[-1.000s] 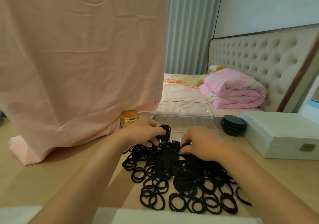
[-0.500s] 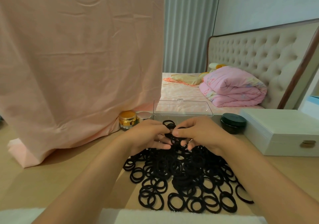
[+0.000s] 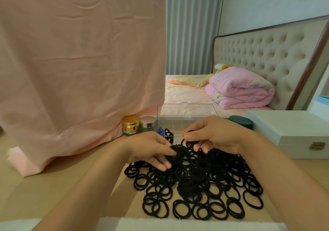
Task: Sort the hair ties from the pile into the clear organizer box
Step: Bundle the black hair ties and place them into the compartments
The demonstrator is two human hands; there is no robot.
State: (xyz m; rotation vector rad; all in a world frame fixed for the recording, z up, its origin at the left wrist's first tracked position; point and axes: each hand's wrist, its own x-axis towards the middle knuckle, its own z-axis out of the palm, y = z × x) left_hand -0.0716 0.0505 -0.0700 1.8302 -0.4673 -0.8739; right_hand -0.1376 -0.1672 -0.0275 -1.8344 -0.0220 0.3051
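Observation:
A big pile of black hair ties (image 3: 201, 182) is spread on the wooden table in front of me. Behind it stands the clear organizer box (image 3: 178, 123) with its lid up; a few black ties (image 3: 168, 132) and something blue lie in its near-left compartment. My left hand (image 3: 151, 147) rests on the pile's far-left edge, its thumb and fingers pinching a black tie. My right hand (image 3: 213, 134) hovers over the pile's far edge, just in front of the box, pinching a small bunch of black ties (image 3: 191, 141).
A gold-lidded jar (image 3: 130, 127) and a silver-lidded jar (image 3: 148, 126) stand left of the box beside a hanging pink cloth (image 3: 80, 61). A dark green round tin (image 3: 240, 121) and a white case (image 3: 292, 132) sit to the right. A bed lies behind.
My hands have drawn apart over the far edge of the pile. The left hand dropped onto the pile at the left; the right hand stays raised with its ties before the box.

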